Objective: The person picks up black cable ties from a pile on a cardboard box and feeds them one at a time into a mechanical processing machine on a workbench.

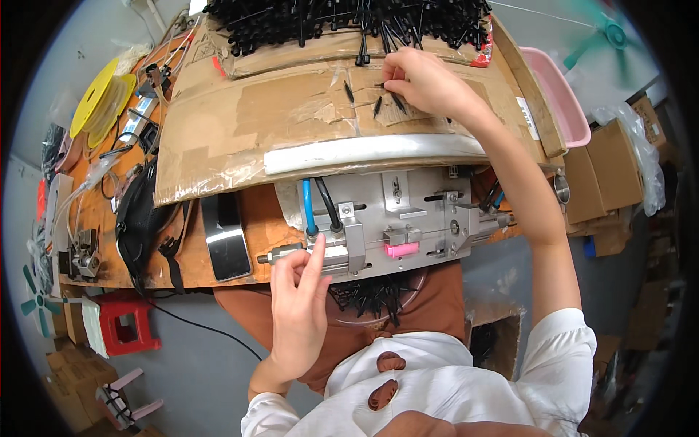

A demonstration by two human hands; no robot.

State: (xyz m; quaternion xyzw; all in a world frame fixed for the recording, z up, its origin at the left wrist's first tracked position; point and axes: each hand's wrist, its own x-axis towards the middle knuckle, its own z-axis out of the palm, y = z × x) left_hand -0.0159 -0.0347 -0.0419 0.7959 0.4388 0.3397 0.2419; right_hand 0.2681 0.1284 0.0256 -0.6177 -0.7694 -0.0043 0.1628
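Observation:
My right hand [421, 81] reaches out over the sloping cardboard [218, 138], its thumb and fingers pinched on a small thin black piece, mostly hidden by the fingertips. Close by on the cardboard lie several loose small black pieces [377, 107]. Beyond them is a big heap of black thin rods with thicker ends [291, 22]. My left hand [298, 313] holds nothing that I can see; its index finger points up and the others are partly curled. That finger is at the left air cylinder [331, 255] of a metal clamping fixture [419, 226], below its blue hose [308, 204].
A white strip [371, 153] edges the cardboard above the fixture, which carries a pink piece [402, 250]. More black rods [375, 297] lie at my lap. A phone [226, 240] and black bag [142, 226] lie left. A pink basin [557, 95] stands right.

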